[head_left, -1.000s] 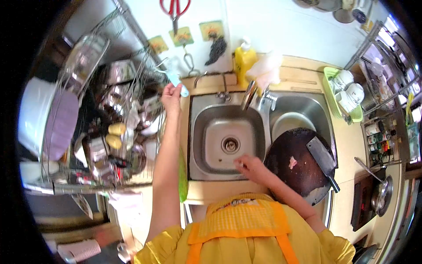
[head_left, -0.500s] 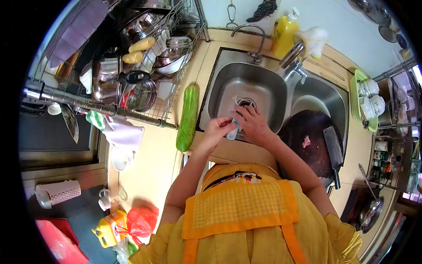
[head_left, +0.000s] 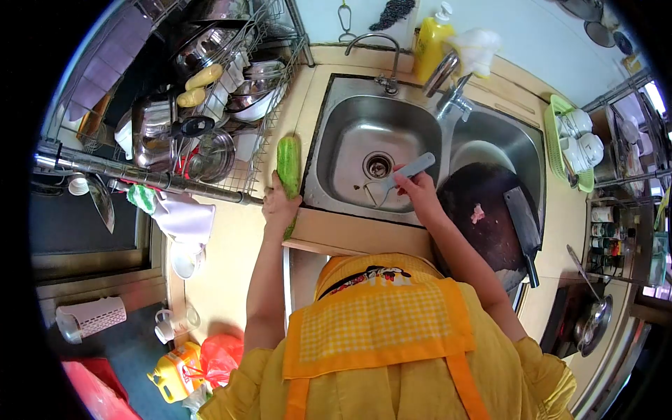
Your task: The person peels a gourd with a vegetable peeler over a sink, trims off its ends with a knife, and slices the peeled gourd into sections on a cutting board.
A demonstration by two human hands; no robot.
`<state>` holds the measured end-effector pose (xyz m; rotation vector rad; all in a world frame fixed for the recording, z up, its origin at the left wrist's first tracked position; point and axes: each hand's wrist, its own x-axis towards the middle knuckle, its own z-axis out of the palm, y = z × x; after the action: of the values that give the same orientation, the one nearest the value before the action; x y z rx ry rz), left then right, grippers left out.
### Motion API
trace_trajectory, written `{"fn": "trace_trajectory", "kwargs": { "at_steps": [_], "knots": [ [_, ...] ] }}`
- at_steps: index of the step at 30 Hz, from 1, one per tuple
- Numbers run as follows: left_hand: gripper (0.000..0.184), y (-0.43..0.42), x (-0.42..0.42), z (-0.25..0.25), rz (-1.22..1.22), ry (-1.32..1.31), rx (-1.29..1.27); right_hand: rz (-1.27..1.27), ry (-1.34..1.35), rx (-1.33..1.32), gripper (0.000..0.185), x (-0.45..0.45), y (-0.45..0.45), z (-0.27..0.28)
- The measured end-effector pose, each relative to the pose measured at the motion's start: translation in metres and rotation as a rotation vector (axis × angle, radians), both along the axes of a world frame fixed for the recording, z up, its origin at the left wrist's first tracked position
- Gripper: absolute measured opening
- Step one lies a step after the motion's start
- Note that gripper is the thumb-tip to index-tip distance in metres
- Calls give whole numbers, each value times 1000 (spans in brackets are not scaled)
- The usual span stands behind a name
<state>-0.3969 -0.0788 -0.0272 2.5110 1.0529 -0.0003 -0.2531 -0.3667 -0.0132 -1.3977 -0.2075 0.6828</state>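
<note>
Cucumber [head_left: 289, 162] in curled left hand [head_left: 282, 206], peeler [head_left: 418, 165] pinched in right hand [head_left: 418, 192].

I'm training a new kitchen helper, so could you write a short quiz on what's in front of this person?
1. Multiple choice: the left hand grips (a) a yellow pump bottle, (b) a long green cucumber, (c) a red plastic bag.
2. True or false: the right hand holds a peeler with a pale blue handle over a square steel basin.
3. Fill in: on the dark round board, beside a small pink scrap, lies a black-handled metal ____.

Key: 1. b; 2. true; 3. cleaver.
</note>
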Motion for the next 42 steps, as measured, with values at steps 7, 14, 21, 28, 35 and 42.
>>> {"fn": "trace_trajectory", "kwargs": {
  "at_steps": [7, 14, 21, 28, 35, 42],
  "knots": [
    [52, -32, 3, 38, 203, -466, -1522, -199, 436, 538, 30, 17, 25, 7],
    [60, -94, 27, 83, 189, -391, -1815, -353, 210, 371, 25, 29, 66, 26],
    [59, -113, 39, 67, 136, -490, -1761, -415, -229, -55, 28, -3, 80, 38],
    [53, -108, 31, 39, 125, -432, -1773, -391, -492, -654, 40, 4, 99, 23],
    [56, -95, 16, 55, 211, -359, -1900, -391, -75, -462, 32, 70, 119, -20],
    [64, -94, -30, 70, 201, -418, -2062, -748, 636, -128, 24, 114, 57, -113]
  ]
}}
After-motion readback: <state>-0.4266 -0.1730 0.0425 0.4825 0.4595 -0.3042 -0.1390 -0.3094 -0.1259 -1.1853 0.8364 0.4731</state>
